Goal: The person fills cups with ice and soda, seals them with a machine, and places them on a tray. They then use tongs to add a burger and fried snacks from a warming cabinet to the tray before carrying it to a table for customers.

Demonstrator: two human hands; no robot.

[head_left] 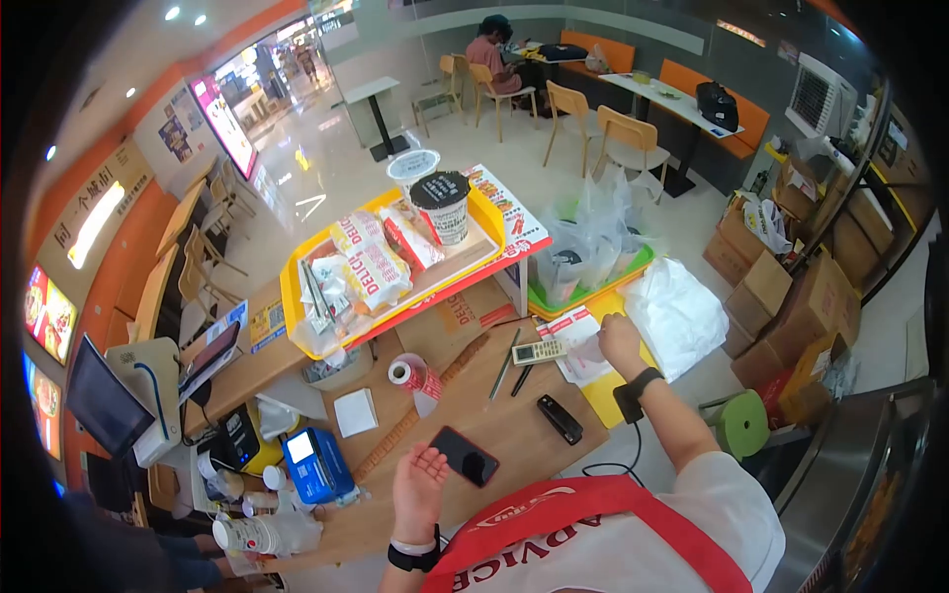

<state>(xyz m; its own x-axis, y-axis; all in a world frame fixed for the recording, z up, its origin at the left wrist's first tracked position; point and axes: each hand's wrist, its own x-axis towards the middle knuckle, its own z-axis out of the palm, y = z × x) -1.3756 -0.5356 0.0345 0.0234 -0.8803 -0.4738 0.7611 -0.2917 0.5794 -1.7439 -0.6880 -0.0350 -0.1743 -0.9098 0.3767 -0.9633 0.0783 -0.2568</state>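
Observation:
My left hand (420, 484) is raised over the wooden counter, palm up with its fingers apart, beside a black phone (466, 457). It holds nothing. My right hand (620, 343) is closed near the edge of a white and red paper (580, 346); what its fingers hold, if anything, is too small to make out. A light remote control (539, 352) lies left of that hand, and a white plastic bag pile (678, 318) is to its right. A black stapler (560, 420) and pens (520, 381) rest on the counter.
A yellow tray (297, 306) with wrapped food and lidded cups stands on the raised ledge. Bagged items sit in a green tray (643, 259). A blue device (316, 465), a roll (403, 373) and bottles are at the left. A person sits at a far table.

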